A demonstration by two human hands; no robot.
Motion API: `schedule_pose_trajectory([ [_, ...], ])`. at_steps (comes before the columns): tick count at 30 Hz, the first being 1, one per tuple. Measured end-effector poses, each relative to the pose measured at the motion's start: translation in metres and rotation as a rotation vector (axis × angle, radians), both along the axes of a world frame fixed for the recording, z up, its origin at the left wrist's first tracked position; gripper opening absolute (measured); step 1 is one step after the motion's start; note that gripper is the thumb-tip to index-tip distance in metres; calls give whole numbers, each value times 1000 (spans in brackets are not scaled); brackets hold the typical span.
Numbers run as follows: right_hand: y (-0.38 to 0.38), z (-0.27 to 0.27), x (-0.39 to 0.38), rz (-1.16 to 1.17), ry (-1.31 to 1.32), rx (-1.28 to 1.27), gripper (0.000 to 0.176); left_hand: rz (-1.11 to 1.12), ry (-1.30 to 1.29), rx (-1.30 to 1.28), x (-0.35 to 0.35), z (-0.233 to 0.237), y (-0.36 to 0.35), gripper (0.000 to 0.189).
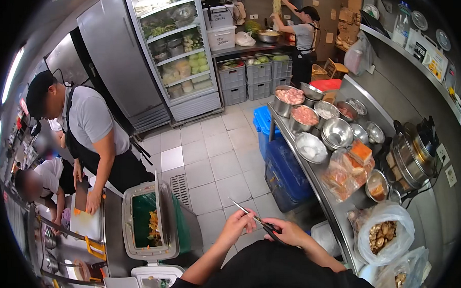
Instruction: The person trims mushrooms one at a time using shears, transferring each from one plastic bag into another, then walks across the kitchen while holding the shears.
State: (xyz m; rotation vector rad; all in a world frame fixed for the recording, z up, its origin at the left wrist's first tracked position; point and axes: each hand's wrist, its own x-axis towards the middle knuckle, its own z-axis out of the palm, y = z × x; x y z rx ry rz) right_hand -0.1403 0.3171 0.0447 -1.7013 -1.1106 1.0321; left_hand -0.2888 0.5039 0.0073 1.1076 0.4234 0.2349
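Observation:
In front of my dark clothing I hold a pair of scissors [268, 226], its thin metal blades pointing up and to the left. My right hand [290, 233] is closed around the black handles. My left hand [238, 225] is closed, with curled fingers at the blades near the pivot; their exact grip is partly hidden. Below the hands lies the tiled floor [224, 167]. To the left, a lidded bin with a green liner [141, 208] stands open with orange and yellow scraps inside.
On the right, a steel table [313, 192] bears bowls of meat [304, 116], bagged meat [346, 175] and bagged mushrooms [381, 235]. A blue bin [285, 175] stands beneath. At left, a person [95, 123] cuts on a white board [86, 222]; another person [305, 37] works at the back.

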Motion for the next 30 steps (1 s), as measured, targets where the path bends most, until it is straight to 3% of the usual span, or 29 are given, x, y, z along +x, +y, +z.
schedule_pose_trajectory([
  [9, 141, -17, 51, 42, 241, -75, 62, 5, 81, 113, 49, -3, 119, 35],
  [14, 253, -21, 111, 136, 393, -150, 63, 140, 94, 144, 89, -16, 221, 29],
  [16, 305, -27, 140, 99, 673, -56, 64, 225, 124, 150, 102, -11, 273, 29],
  [20, 411, -21, 186, 245, 738, -17, 62, 371, 140, 97, 117, -7, 364, 38],
  [22, 463, -15, 189, 450, 328, 35, 62, 489, 130, 46, 121, -10, 404, 37],
  [23, 489, -3, 187, 494, 126, 196, 62, 561, 123, 20, 123, -10, 422, 37],
  [26, 565, 0, 183, 503, -83, 283, 54, 688, 101, -34, 119, -4, 479, 37],
  [30, 676, -24, 182, 478, -113, 314, 42, 776, 72, -48, 117, -16, 573, 39],
])
